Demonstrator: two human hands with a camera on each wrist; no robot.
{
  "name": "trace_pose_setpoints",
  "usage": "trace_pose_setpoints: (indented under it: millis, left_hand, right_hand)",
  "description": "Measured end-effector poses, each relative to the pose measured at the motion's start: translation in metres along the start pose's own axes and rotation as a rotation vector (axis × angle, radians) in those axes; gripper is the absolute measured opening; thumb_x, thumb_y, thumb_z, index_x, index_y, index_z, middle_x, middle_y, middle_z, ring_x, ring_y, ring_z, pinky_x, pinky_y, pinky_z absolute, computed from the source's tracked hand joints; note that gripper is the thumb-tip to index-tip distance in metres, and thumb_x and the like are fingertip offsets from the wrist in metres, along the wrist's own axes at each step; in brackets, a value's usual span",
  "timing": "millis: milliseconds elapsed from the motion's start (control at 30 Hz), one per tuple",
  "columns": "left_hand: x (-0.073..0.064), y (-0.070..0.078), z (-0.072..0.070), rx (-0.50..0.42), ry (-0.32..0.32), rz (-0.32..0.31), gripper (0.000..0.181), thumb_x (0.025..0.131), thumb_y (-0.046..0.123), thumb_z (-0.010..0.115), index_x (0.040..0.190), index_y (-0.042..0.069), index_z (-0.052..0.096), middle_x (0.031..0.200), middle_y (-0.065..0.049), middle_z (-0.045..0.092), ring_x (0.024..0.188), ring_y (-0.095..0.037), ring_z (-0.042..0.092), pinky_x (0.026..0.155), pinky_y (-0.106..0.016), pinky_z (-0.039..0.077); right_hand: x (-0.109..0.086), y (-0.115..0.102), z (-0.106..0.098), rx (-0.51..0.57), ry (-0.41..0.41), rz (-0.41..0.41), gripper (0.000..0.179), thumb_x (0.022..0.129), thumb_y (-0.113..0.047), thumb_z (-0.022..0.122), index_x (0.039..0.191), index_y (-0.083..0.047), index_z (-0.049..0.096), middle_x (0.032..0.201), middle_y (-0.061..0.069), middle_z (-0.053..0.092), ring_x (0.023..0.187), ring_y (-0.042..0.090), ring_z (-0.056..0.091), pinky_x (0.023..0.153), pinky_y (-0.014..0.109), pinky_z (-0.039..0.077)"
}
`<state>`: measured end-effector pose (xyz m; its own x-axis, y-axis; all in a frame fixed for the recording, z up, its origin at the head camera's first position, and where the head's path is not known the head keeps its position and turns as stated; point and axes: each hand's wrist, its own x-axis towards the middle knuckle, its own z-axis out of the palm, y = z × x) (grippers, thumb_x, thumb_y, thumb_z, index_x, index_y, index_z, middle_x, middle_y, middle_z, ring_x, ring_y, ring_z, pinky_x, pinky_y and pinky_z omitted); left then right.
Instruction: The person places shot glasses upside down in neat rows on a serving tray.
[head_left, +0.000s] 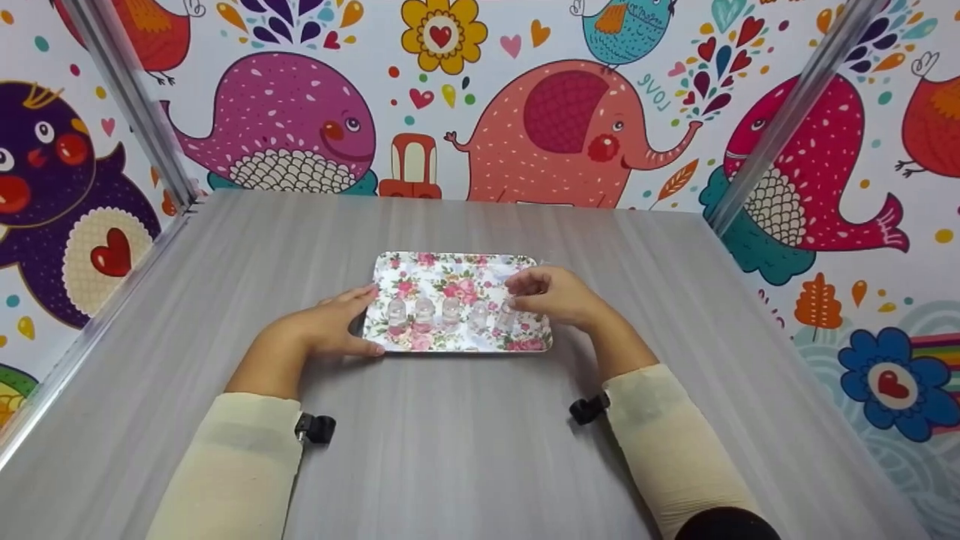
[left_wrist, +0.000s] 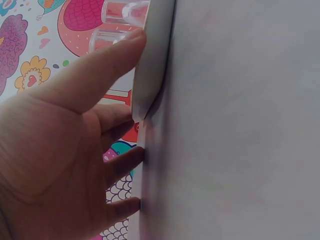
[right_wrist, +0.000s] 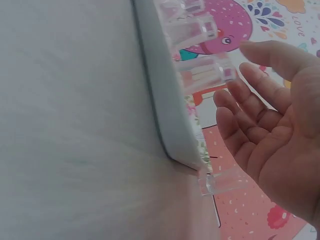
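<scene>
A white tray [head_left: 463,276] with a pink floral print lies on the grey table. Across it stands a row of several small clear shot glasses [head_left: 451,310], narrower ends up. My left hand [head_left: 330,326] is at the tray's left end, thumb on the rim at the near corner; in the left wrist view its other fingers [left_wrist: 125,165] reach down to the tabletop. My right hand [head_left: 559,296] hovers over the tray's right end beside the last glass [right_wrist: 212,72]. Its thumb and loosely bent fingers are apart, fingertips close to that glass's top, holding nothing.
Another clear shot glass [right_wrist: 222,181] stands on the table just past the tray's right end, mostly hidden by my right hand in the head view. Cartoon-printed walls [head_left: 420,97] and metal posts [head_left: 787,127] bound the table [head_left: 450,450].
</scene>
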<state>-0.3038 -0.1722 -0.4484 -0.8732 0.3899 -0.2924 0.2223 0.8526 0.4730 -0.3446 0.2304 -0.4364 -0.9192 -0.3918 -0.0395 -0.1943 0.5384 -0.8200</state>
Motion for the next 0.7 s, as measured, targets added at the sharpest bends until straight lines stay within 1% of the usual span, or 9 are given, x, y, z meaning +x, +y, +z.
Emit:
trace_pose_setpoints:
  millis: [67, 133, 167, 267, 367, 433, 533, 700]
  left_hand:
    - [0.000, 0.000, 0.000, -0.002, -0.002, -0.004, 0.116, 0.089, 0.059, 0.080, 0.174, 0.016, 0.014, 0.183, -0.007, 0.008, 0.166, -0.050, 0.010, 0.130, -0.074, 0.016]
    - [0.001, 0.001, -0.001, 0.002, -0.003, -0.003, 0.116, 0.089, 0.059, 0.080, 0.174, 0.015, 0.014, 0.183, -0.008, 0.008, 0.166, -0.050, 0.010, 0.130, -0.074, 0.016]
    - [0.001, 0.001, -0.001, 0.002, -0.004, -0.002, 0.116, 0.089, 0.059, 0.080, 0.174, 0.015, 0.014, 0.183, -0.008, 0.008, 0.166, -0.050, 0.010, 0.130, -0.074, 0.016]
    - [0.001, 0.002, -0.001, 0.004, -0.001, -0.003, 0.116, 0.089, 0.059, 0.081, 0.174, 0.014, 0.015, 0.183, -0.009, 0.010, 0.166, -0.050, 0.011, 0.130, -0.074, 0.017]
    - [0.001, 0.002, 0.000, 0.003, -0.004, -0.013, 0.115, 0.090, 0.059, 0.081, 0.174, 0.015, 0.015, 0.183, -0.008, 0.010, 0.167, -0.048, 0.011, 0.130, -0.073, 0.018]
    - [0.002, 0.002, 0.000, 0.002, -0.007, -0.022, 0.115, 0.090, 0.059, 0.081, 0.174, 0.016, 0.015, 0.183, -0.007, 0.009, 0.167, -0.047, 0.010, 0.131, -0.073, 0.017]
    - [0.002, 0.003, 0.000, -0.002, -0.008, -0.032, 0.115, 0.090, 0.059, 0.081, 0.174, 0.018, 0.014, 0.184, -0.006, 0.008, 0.167, -0.047, 0.009, 0.131, -0.073, 0.016]
    - [0.001, 0.002, -0.001, -0.005, -0.004, -0.034, 0.115, 0.090, 0.058, 0.081, 0.174, 0.017, 0.014, 0.184, -0.006, 0.008, 0.168, -0.046, 0.009, 0.131, -0.073, 0.016]
  right_hand:
    - [0.000, 0.000, -0.006, 0.029, 0.024, -0.001, 0.039, 0.094, -0.024, 0.081, 0.128, -0.005, 0.074, 0.113, 0.008, 0.075, 0.100, 0.021, 0.067, 0.088, 0.037, 0.061]
    - [0.000, 0.000, -0.011, 0.050, 0.061, 0.009, 0.037, 0.096, -0.028, 0.081, 0.127, -0.009, 0.075, 0.114, 0.007, 0.075, 0.101, 0.021, 0.067, 0.091, 0.038, 0.060]
    - [0.000, 0.001, -0.014, 0.064, 0.085, 0.012, 0.036, 0.096, -0.028, 0.080, 0.127, -0.010, 0.075, 0.114, 0.007, 0.075, 0.101, 0.021, 0.067, 0.092, 0.038, 0.060]
    - [0.001, 0.002, -0.023, 0.104, 0.161, 0.017, 0.031, 0.097, -0.030, 0.080, 0.124, -0.015, 0.076, 0.115, 0.007, 0.075, 0.103, 0.022, 0.067, 0.097, 0.043, 0.060]
    - [0.004, 0.003, -0.032, 0.143, 0.234, 0.006, 0.029, 0.098, -0.029, 0.079, 0.124, -0.016, 0.076, 0.118, 0.008, 0.074, 0.106, 0.024, 0.067, 0.099, 0.046, 0.059]
    - [0.006, 0.003, -0.037, 0.166, 0.280, 0.006, 0.029, 0.099, -0.029, 0.079, 0.125, -0.017, 0.075, 0.120, 0.007, 0.073, 0.109, 0.024, 0.068, 0.101, 0.044, 0.060]
    - [0.011, 0.001, -0.043, 0.195, 0.335, 0.006, 0.029, 0.099, -0.028, 0.078, 0.126, -0.016, 0.075, 0.121, 0.007, 0.073, 0.111, 0.024, 0.068, 0.101, 0.038, 0.061]
    - [0.020, 0.000, -0.044, 0.241, 0.404, 0.018, 0.033, 0.098, -0.029, 0.080, 0.127, -0.017, 0.074, 0.122, 0.007, 0.072, 0.114, 0.022, 0.069, 0.100, 0.028, 0.060]
